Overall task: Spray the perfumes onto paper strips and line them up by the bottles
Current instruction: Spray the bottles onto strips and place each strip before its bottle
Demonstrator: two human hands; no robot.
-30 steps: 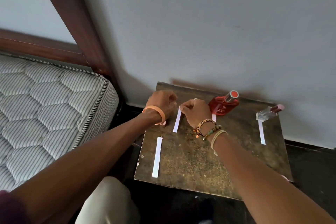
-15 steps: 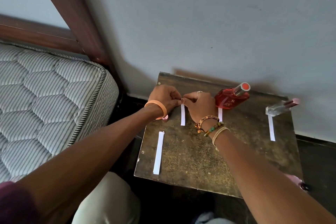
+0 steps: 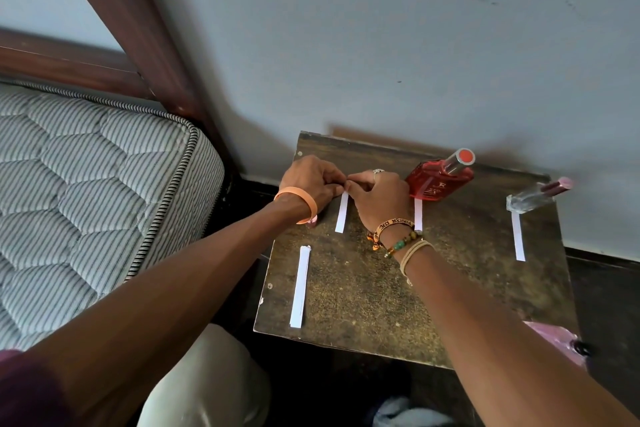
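Observation:
My left hand (image 3: 311,180) and my right hand (image 3: 377,198) meet fingertip to fingertip at the far end of a white paper strip (image 3: 341,217), both pinching it against the small wooden table (image 3: 381,295). A red perfume bottle (image 3: 438,180) stands right of my right hand, with a strip (image 3: 418,215) in front of it. At the far right is a clear bottle with a dark pink cap (image 3: 533,196), and a strip (image 3: 518,237) lies before it too. Something small and pink (image 3: 313,219) peeks out under my left wrist.
A stack of unused strips (image 3: 300,286) lies near the table's front left. A mattress (image 3: 86,201) and a dark wooden bedpost (image 3: 145,45) stand to the left, the wall just behind the table. A pink object (image 3: 554,336) sits on the floor at the table's front right corner.
The strip between my hands has swung from slanted to straight, pointing toward me. My left hand has closed in on its far end beside my right.

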